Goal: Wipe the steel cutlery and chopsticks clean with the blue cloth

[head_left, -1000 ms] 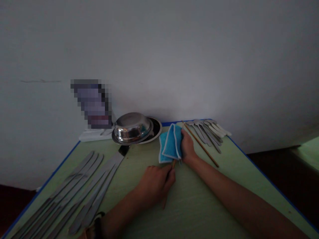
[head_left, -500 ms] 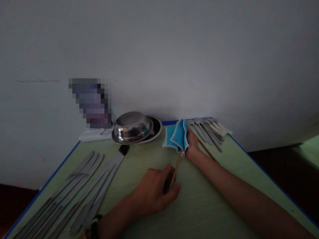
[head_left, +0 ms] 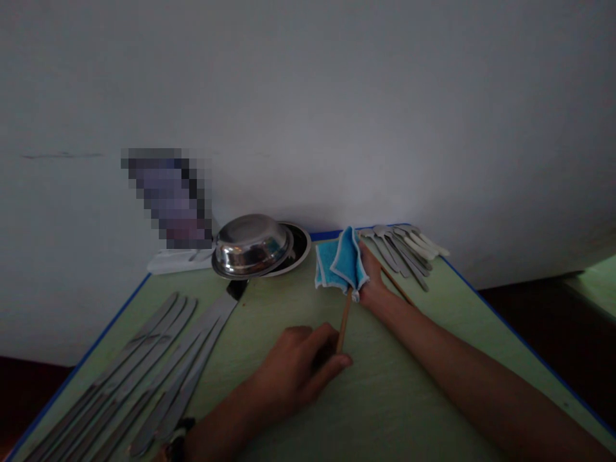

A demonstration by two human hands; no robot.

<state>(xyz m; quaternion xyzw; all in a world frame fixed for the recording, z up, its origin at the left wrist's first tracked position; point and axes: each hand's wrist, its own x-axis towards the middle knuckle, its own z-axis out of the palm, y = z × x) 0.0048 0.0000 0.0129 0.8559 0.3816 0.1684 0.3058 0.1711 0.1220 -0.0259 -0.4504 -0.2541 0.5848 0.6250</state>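
My left hand [head_left: 301, 366] grips the near end of a thin wooden chopstick [head_left: 344, 321] between thumb and fingers, above the tabletop. The chopstick's far part disappears under a folded blue cloth [head_left: 347, 260] with white stitched edges. My right hand [head_left: 371, 277] is closed on the cloth from the right, its fingers mostly hidden behind the fabric. Another thin wooden stick [head_left: 397, 286] lies on the table just beyond my right wrist, partly covered by the forearm.
Several spoons [head_left: 404, 250] lie at the back right of the green table [head_left: 385, 385]. An upturned steel bowl [head_left: 253, 247] rests over dark-centred plates at the back. Several table knives [head_left: 129, 366] lie left. A blurred upright object [head_left: 168, 199] stands by the wall.
The view has shifted slightly. My left thumb and fingers have moved a little along or around the chopstick; both hands keep their holds.
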